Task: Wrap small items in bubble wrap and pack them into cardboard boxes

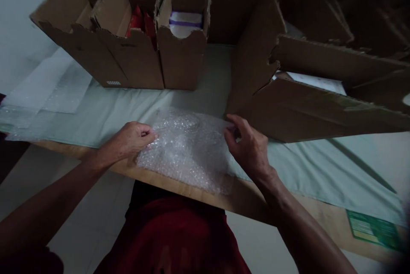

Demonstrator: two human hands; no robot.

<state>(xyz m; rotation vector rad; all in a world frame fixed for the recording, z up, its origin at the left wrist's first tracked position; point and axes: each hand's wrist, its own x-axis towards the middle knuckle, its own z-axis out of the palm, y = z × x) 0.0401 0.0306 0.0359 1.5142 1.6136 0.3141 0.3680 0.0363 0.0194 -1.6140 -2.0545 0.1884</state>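
A clear sheet of bubble wrap (188,145) lies in front of me, its near edge reaching over the table's wooden front edge. My left hand (134,138) pinches the sheet's left side between thumb and fingers. At the opposite side, my right hand (246,143) has its curled fingers and thumb around the upper right corner of the wrap. The exact contact of the right fingertips is partly hidden. Folds and creases run through the middle of the sheet.
Cardboard bins (134,62) stand behind the wrap, holding red packets (137,22) and purple-white boxes (185,19). A larger cardboard bin (307,111) stands close by my right hand. More clear plastic wrap (48,90) lies at left on the pale green cloth (288,167).
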